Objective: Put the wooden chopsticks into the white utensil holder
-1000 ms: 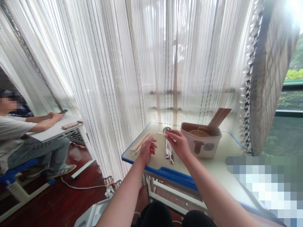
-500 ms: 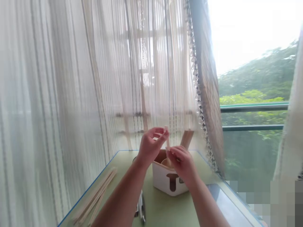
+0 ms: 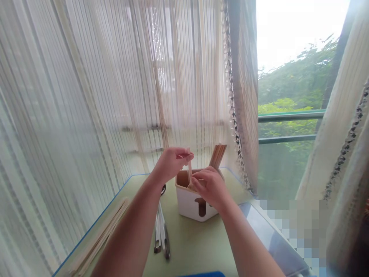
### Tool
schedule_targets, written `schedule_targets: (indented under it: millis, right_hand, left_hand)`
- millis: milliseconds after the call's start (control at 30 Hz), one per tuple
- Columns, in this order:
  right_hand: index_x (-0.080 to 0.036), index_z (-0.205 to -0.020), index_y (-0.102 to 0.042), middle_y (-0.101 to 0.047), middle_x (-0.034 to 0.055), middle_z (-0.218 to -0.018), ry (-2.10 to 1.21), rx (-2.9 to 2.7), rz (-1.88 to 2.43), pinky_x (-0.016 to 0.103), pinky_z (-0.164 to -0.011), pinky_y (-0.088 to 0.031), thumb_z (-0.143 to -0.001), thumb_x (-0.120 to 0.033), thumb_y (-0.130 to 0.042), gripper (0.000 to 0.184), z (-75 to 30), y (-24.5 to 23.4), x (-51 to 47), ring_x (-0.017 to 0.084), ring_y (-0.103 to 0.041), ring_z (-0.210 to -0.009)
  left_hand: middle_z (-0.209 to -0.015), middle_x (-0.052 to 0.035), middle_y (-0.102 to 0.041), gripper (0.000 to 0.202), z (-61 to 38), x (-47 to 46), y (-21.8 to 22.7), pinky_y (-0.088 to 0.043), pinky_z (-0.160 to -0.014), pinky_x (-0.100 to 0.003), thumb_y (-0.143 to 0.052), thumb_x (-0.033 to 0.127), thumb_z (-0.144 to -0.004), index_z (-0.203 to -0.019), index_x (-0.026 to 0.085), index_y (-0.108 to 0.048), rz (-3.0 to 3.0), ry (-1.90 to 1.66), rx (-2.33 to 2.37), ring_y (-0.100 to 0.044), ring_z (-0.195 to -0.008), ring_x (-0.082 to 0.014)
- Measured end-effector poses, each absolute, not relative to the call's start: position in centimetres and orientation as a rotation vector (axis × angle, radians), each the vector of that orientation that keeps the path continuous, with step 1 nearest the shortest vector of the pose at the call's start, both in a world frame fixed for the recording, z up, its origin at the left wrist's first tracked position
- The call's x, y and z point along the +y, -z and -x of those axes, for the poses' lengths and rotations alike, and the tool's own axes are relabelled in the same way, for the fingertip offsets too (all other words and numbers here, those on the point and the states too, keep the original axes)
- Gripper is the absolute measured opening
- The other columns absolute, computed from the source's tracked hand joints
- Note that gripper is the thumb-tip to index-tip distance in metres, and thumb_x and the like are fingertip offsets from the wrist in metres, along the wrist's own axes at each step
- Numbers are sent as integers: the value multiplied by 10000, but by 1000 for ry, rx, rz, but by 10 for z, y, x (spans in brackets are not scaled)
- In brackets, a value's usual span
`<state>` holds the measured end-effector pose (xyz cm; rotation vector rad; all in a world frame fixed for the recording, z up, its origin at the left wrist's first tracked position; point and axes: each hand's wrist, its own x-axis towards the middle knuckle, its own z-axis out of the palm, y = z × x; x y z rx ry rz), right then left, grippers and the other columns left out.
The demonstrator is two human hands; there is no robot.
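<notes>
Both hands meet over the box (image 3: 187,204), a white tub with a brown mark on its front, standing at mid-table (image 3: 196,246). The left hand (image 3: 171,163) pinches the top of a pale wooden stick (image 3: 189,169) between thumb and fingertips. The right hand (image 3: 209,186) curls round the stick's lower part, just above the rim, at about 3 o'clock of the left. The stick stands nearly upright, its lower end at the box's mouth; whether the tip touches anything inside is hidden by the right fingers.

A bundle (image 3: 217,156) of like sticks leans out of the box's far corner toward 1 o'clock. Metal utensils (image 3: 161,234) lie flat on the table at 8 o'clock of the box (spoons or tongs, I cannot tell which), and loose sticks (image 3: 103,238) lie farther out along the same line, by the blue table edge. A sheer curtain (image 3: 115,96) hangs close behind.

As I judge it, the hold works best with the upper pinch light and the lower hand steering. The stick should stay upright and clear of the leaning bundle, so it does not wedge crosswise. The tub looks light, so any sideways push on its rim could slide it.
</notes>
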<state>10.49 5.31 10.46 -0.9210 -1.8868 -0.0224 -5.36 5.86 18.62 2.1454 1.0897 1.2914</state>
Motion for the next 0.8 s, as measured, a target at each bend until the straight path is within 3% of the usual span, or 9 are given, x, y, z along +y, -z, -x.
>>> schedule_targets:
  millis: [200, 367, 567, 800]
  right_hand:
    - [-218, -733, -696, -682, 14, -715, 57, -1884, 982, 264, -695, -400, -797, -242, -546, 165, -103, -107, 51, 160, -543, -740]
    - [-220, -677, -692, -668, 21, -662, 73, -1869, 1050, 266, -668, -402, -780, -241, -556, 172, -105, -110, 49, 165, -546, -730]
    - [-228, -630, -688, -644, 23, -606, 69, -1916, 1092, 274, -624, -392, -759, -241, -573, 173, -103, -109, 46, 175, -546, -720]
    - [-242, -705, -702, -659, 18, -659, 45, -1924, 1042, 276, -636, -394, -798, -279, -550, 181, -102, -103, 51, 173, -547, -741]
  left_hand:
    - [-704, -47, -654, 343, 51, 62, -184, -545, -578, -253, -689, 443, -649, -766, 121, -663, -1924, -1327, 1020, -615, -618, -127]
    - [-750, -64, -673, 408, 51, 58, -188, -525, -505, -241, -696, 439, -639, -900, 130, -648, -1872, -1441, 1045, -628, -628, -145]
    - [-721, -64, -678, 289, 52, 55, -189, -490, -492, -210, -641, 385, -690, -817, 127, -661, -2030, -1421, 1217, -621, -622, -132]
    - [-617, -51, -659, 240, 58, 61, -186, -445, -432, -195, -663, 341, -661, -782, 134, -677, -2057, -1209, 1367, -620, -562, -141]
